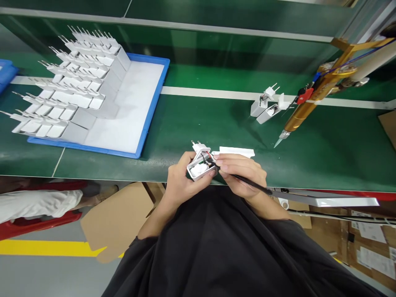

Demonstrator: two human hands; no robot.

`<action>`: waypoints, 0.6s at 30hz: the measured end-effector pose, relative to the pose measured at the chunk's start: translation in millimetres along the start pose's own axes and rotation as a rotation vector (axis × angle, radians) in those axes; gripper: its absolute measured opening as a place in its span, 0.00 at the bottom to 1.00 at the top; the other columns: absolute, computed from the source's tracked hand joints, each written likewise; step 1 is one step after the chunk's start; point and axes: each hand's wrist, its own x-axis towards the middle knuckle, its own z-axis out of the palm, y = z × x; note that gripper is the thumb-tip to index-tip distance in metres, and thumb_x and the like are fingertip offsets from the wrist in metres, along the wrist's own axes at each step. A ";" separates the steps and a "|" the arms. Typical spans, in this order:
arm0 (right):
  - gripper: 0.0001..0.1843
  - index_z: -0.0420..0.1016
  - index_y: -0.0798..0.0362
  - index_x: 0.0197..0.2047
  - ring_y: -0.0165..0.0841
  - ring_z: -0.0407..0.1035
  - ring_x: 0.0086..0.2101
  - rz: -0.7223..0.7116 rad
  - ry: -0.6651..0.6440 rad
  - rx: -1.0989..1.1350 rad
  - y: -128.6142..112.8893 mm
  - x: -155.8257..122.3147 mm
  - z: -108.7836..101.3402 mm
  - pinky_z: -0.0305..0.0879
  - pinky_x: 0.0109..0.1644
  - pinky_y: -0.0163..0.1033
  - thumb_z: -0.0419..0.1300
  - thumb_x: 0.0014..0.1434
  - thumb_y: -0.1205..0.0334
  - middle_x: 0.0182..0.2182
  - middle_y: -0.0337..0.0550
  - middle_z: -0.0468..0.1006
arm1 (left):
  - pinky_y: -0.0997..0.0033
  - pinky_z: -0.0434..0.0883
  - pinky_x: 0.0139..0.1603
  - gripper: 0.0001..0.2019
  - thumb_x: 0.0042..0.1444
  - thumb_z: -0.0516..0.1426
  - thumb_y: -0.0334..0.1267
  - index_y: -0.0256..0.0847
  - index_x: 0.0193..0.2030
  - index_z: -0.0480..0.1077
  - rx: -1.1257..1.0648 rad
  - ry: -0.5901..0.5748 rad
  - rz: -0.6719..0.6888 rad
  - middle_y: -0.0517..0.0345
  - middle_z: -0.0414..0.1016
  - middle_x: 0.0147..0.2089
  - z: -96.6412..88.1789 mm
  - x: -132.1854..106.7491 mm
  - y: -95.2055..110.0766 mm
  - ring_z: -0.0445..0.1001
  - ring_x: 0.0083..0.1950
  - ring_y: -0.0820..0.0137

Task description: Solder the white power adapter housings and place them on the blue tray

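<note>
My left hand (179,179) is closed around an open white charger housing (199,170) with plug pins at its top and red wires showing inside. My right hand (241,173) pinches a thin black tool (247,183) whose tip reaches into the housing. Both hands hover at the near edge of the green bench (216,123). A white flat piece (236,151) lies on the bench just behind my right hand.
A blue tray (148,119) at the left holds several rows of white charger housings (71,90). Two more housings (266,108) lie at the right next to a hanging gold dispenser tool (305,111). Cardboard boxes and a red crate sit below the bench.
</note>
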 end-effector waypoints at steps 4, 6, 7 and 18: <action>0.20 0.75 0.57 0.46 0.39 0.79 0.41 0.077 0.095 0.078 0.2 2.6 -2.9 0.80 0.41 0.44 0.62 0.49 0.78 0.36 0.45 0.81 | 0.79 0.69 0.31 0.17 0.50 0.64 0.44 0.42 0.45 0.69 -0.002 -0.009 0.002 0.63 0.77 0.32 -0.1 0.2 -0.8 0.72 0.28 0.77; 0.17 0.75 0.58 0.44 0.40 0.78 0.43 0.024 0.032 0.080 -1.0 7.6 -4.7 0.80 0.43 0.44 0.62 0.49 0.78 0.35 0.46 0.81 | 0.79 0.70 0.32 0.18 0.50 0.64 0.43 0.42 0.47 0.69 0.005 -0.011 -0.003 0.63 0.77 0.34 0.9 0.1 -2.2 0.73 0.29 0.76; 0.16 0.75 0.59 0.42 0.40 0.78 0.43 0.001 -0.015 0.073 -1.9 10.3 -5.5 0.79 0.44 0.44 0.63 0.49 0.78 0.35 0.47 0.81 | 0.79 0.70 0.33 0.19 0.50 0.64 0.42 0.42 0.48 0.69 0.008 -0.009 -0.002 0.62 0.78 0.35 1.5 0.0 -2.8 0.74 0.30 0.76; 0.17 0.72 0.46 0.47 0.30 0.74 0.39 0.162 0.055 -0.222 25.5 5.3 -22.5 0.77 0.42 0.39 0.59 0.56 0.72 0.39 0.41 0.74 | 0.77 0.70 0.40 0.19 0.53 0.63 0.42 0.42 0.50 0.68 -0.044 -0.005 -0.079 0.58 0.79 0.45 -7.7 -2.5 -18.2 0.76 0.39 0.74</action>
